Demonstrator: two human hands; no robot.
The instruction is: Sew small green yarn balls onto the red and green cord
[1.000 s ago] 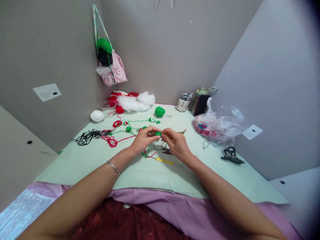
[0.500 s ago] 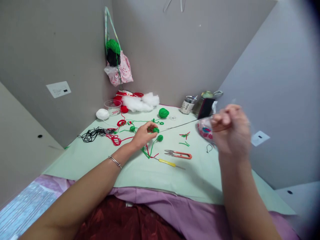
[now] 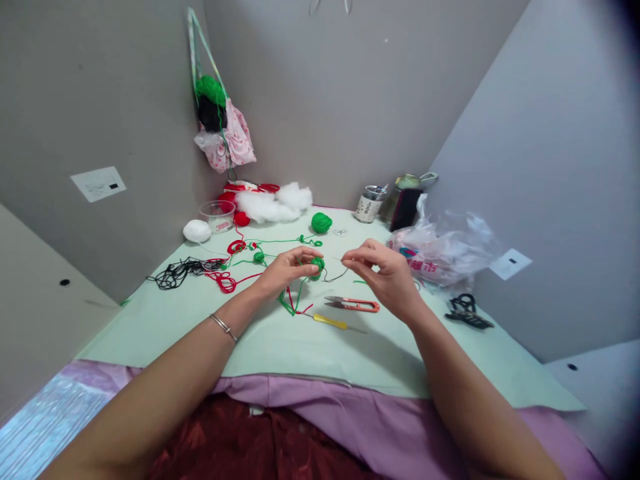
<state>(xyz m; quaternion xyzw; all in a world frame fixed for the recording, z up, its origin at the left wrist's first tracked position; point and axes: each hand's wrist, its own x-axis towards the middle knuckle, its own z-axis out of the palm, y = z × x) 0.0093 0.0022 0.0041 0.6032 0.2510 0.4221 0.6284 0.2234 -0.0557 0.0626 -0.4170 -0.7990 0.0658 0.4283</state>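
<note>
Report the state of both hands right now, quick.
Left hand: closed on a small green yarn piece.
Right hand: closed in a pinch, seemingly on a dark thread; anything else there is too small to tell.

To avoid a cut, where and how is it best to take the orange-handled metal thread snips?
The right hand should probably come from the right and pinch the orange looped handle: it lies flat, with pointed metal blades facing left.

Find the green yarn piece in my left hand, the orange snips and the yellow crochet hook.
Green yarn piece (image 3: 320, 264), head view: uncovered side.
Orange snips (image 3: 349, 304), head view: where blades meet handle.
Yellow crochet hook (image 3: 330, 322), head view: mid-grip.
</note>
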